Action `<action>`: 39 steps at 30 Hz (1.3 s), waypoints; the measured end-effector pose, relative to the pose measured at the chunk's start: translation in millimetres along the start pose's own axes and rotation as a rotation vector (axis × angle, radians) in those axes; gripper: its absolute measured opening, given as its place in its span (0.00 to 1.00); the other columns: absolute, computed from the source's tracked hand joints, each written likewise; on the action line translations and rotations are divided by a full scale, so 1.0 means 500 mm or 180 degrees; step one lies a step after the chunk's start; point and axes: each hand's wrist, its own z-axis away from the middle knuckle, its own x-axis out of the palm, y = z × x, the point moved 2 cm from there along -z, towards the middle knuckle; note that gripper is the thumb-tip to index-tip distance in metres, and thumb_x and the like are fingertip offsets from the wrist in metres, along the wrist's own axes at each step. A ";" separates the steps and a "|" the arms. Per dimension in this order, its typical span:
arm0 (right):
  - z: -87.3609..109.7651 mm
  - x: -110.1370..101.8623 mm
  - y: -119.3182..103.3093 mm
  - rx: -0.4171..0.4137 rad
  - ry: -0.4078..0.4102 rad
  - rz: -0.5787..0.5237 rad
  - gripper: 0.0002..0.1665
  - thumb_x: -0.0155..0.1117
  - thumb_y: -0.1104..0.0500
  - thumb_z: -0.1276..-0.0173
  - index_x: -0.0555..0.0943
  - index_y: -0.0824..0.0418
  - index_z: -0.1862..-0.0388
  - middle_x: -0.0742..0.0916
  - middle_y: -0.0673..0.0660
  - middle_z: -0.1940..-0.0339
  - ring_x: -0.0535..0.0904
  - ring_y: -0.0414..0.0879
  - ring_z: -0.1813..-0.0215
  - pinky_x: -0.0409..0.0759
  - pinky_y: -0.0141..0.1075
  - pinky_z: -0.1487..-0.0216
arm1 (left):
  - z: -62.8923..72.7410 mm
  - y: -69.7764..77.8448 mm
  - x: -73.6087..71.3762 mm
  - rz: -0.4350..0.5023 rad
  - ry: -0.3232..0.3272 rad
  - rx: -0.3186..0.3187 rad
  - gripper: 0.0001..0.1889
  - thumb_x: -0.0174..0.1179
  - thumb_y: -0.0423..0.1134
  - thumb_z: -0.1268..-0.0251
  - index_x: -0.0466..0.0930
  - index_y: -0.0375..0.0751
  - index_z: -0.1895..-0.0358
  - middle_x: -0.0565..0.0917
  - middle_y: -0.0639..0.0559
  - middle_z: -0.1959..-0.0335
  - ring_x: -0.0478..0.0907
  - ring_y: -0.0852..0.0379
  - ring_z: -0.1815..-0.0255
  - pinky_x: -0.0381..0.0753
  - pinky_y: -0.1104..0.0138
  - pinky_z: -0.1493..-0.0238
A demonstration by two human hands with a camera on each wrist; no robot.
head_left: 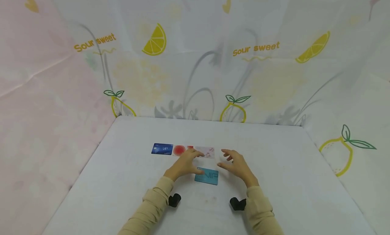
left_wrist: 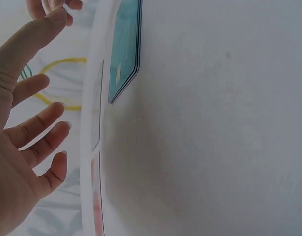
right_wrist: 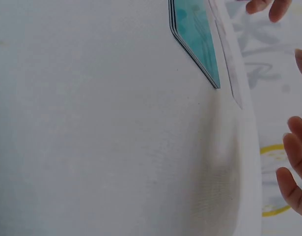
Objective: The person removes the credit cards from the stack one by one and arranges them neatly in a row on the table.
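In the head view a short stack of cards, topped by a teal VIP card (head_left: 209, 177), lies on the table below my two hands; its layered edge shows in both wrist views. My left hand (head_left: 186, 161) hovers over its left end with fingers bent loosely and nothing in them. To its right, my right hand (head_left: 239, 164) is raised, thumb and fingers apart, holding nothing. Behind the stack lies a row: a blue VIP card (head_left: 162, 149), a card with a red round pattern (head_left: 179, 150), partly covered by my left hand, and a pale pink floral card (head_left: 208, 152).
The white table (head_left: 274, 154) runs back to a fabric backdrop (head_left: 195, 76) printed with lemons and words. Black pieces (head_left: 174, 200) sit by both sleeves, probably part of the wrist gear. More fabric hangs along the left and right sides.
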 end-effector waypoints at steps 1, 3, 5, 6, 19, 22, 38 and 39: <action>0.007 0.000 -0.002 -0.0001 -0.0012 0.0011 0.34 0.71 0.55 0.43 0.73 0.68 0.40 0.81 0.64 0.54 0.78 0.55 0.56 0.77 0.48 0.55 | 0.002 0.003 0.006 -0.0036 -0.0075 -0.0002 0.31 0.75 0.46 0.57 0.78 0.37 0.48 0.78 0.42 0.53 0.73 0.47 0.51 0.75 0.55 0.48; 0.019 0.001 -0.004 -0.0003 -0.0029 0.0037 0.34 0.72 0.55 0.44 0.74 0.68 0.41 0.82 0.64 0.55 0.78 0.55 0.56 0.77 0.47 0.56 | 0.006 0.010 0.014 -0.0097 -0.0195 -0.0033 0.30 0.75 0.47 0.57 0.79 0.37 0.48 0.78 0.44 0.52 0.73 0.49 0.50 0.74 0.55 0.47; 0.030 0.002 -0.007 0.0036 -0.0054 0.0035 0.34 0.72 0.55 0.45 0.74 0.68 0.41 0.82 0.63 0.55 0.78 0.54 0.56 0.77 0.47 0.56 | 0.011 0.016 0.021 -0.0150 -0.0273 -0.0066 0.30 0.74 0.48 0.57 0.79 0.38 0.48 0.78 0.45 0.52 0.72 0.49 0.51 0.74 0.55 0.46; 0.035 0.002 -0.008 0.0053 -0.0057 0.0021 0.34 0.73 0.55 0.45 0.74 0.68 0.42 0.82 0.63 0.56 0.78 0.55 0.56 0.77 0.47 0.56 | 0.014 0.018 0.024 -0.0170 -0.0295 -0.0077 0.30 0.74 0.48 0.57 0.79 0.39 0.48 0.77 0.45 0.52 0.72 0.49 0.51 0.74 0.55 0.46; 0.073 0.020 -0.013 0.0210 -0.0223 0.0076 0.35 0.77 0.55 0.51 0.77 0.66 0.45 0.81 0.60 0.55 0.77 0.52 0.55 0.75 0.45 0.55 | 0.032 0.020 0.052 -0.0356 -0.0326 -0.0119 0.33 0.76 0.51 0.62 0.80 0.40 0.48 0.73 0.47 0.52 0.69 0.52 0.52 0.74 0.60 0.49; 0.080 0.023 -0.012 0.0203 -0.0252 0.0107 0.35 0.77 0.55 0.52 0.77 0.67 0.46 0.81 0.59 0.57 0.76 0.52 0.56 0.75 0.44 0.56 | 0.034 0.020 0.053 -0.0372 -0.0315 -0.0101 0.34 0.76 0.50 0.62 0.80 0.39 0.48 0.73 0.47 0.53 0.68 0.52 0.52 0.74 0.60 0.49; 0.082 0.043 0.001 0.0068 -0.0301 0.0179 0.34 0.78 0.55 0.54 0.78 0.67 0.48 0.79 0.56 0.61 0.74 0.48 0.60 0.74 0.41 0.58 | 0.037 0.013 0.053 -0.0401 -0.0287 -0.0098 0.34 0.76 0.50 0.62 0.80 0.34 0.50 0.72 0.46 0.56 0.66 0.51 0.53 0.71 0.60 0.51; 0.081 0.047 0.001 0.0076 -0.0316 0.0201 0.34 0.78 0.55 0.54 0.79 0.67 0.49 0.78 0.56 0.60 0.73 0.48 0.59 0.74 0.41 0.58 | 0.038 0.013 0.054 -0.0419 -0.0279 -0.0086 0.33 0.76 0.50 0.62 0.80 0.34 0.50 0.72 0.47 0.56 0.66 0.51 0.53 0.71 0.60 0.51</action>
